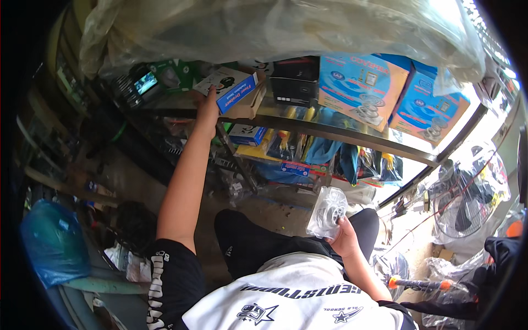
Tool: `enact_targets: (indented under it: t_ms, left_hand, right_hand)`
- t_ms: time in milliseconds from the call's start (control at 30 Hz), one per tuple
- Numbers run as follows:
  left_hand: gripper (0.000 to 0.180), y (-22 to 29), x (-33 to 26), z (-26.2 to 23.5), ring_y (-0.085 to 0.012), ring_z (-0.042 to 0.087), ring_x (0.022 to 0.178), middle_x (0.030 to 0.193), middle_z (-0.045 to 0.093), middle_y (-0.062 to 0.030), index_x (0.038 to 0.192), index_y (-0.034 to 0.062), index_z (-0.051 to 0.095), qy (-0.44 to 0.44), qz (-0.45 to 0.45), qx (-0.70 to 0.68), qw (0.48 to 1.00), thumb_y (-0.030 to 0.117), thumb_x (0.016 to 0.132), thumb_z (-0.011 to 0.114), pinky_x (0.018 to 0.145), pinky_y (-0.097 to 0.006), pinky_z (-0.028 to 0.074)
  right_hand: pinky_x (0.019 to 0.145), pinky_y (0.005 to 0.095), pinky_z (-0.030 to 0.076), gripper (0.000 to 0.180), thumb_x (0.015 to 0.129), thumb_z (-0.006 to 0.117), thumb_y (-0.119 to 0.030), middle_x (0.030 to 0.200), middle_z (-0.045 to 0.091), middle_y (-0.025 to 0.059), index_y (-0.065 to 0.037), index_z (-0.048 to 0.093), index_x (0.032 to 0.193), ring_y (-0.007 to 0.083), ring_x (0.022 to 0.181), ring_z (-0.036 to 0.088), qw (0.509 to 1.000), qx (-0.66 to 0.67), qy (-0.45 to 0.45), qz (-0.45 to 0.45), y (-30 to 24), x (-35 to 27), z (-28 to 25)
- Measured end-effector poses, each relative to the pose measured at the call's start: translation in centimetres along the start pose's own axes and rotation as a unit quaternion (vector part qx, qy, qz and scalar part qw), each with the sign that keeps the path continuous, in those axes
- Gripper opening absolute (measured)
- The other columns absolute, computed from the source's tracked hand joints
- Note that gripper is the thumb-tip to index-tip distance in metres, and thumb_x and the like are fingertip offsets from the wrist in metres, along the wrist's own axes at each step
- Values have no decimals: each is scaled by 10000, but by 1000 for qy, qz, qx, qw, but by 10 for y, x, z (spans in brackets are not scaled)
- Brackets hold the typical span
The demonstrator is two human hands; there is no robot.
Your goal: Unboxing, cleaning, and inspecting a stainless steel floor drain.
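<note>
My left hand [207,110] reaches up to the shelf and is closed on the near left edge of a small blue and white cardboard box [237,91]. The box is tilted above an open brown carton [253,104], and part of my fingers is hidden behind it. Lower down, over my right thigh, my right hand [345,237] grips a clear plastic bag [319,217]. Inside the bag is a metal piece with a round pattern, which looks like a floor drain [333,213].
Two large blue and orange cartons [360,82] and a black box [296,80] share the shelf [352,132]. Packaged goods [324,151] fill the level below. Plastic sheeting [275,27] hangs overhead. A fan [462,198] stands at right, a blue plastic bag [55,242] at left.
</note>
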State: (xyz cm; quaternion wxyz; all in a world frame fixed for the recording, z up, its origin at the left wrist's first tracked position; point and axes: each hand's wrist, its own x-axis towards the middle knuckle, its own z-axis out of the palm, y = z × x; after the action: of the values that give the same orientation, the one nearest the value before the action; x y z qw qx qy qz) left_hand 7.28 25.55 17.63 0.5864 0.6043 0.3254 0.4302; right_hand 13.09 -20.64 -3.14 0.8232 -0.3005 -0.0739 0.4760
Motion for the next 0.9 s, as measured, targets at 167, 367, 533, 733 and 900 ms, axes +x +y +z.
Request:
enact_targets:
  t_ms: [167, 367, 533, 733, 900]
  left_hand:
    - [860, 40, -68, 16, -262, 213, 1442, 1575, 164, -154, 1542, 94, -36, -8, 59, -73, 996, 264, 950, 565, 1147, -389, 214]
    - [561, 132, -193, -16, -294, 440, 1294, 1464, 396, -129, 1402, 33, 381, -46, 571, -154, 805, 276, 920, 534, 1036, -445, 407]
    - [579, 189, -322, -236, -346, 442, 1291, 1480, 389, -167, 1358, 10, 442, -85, 494, -287, 816, 405, 936, 484, 1032, -470, 404]
    - [585, 219, -315, -206, -336, 375, 1318, 1498, 358, -128, 1376, 38, 430, -177, 499, -239, 814, 408, 928, 498, 1045, -487, 338]
    - [593, 224, -322, -166, -327, 318, 1341, 1512, 332, -96, 1392, 62, 420, -215, 537, -217, 786, 410, 921, 509, 1055, -501, 283]
  right_hand:
    - [523, 271, 537, 445, 914, 609, -289, 1074, 661, 25, -124, 475, 1305, 167, 851, 680, 997, 63, 35, 30, 13, -5, -14]
    - [519, 262, 499, 422, 909, 601, -382, 1090, 668, -20, -202, 517, 1282, 154, 892, 670, 990, 77, 109, 47, 21, -7, -37]
    - [541, 279, 514, 419, 935, 550, -369, 1091, 662, -53, -258, 482, 1333, 138, 906, 674, 989, 36, 125, 74, 14, 16, -18]
    - [526, 251, 535, 432, 932, 593, -346, 1081, 655, -64, -238, 475, 1333, 97, 876, 669, 996, 31, 50, 71, 21, 40, 9]
    - [526, 255, 521, 454, 922, 605, -358, 1100, 645, -67, -235, 465, 1335, 101, 883, 666, 996, 36, 29, 82, 35, 42, 11]
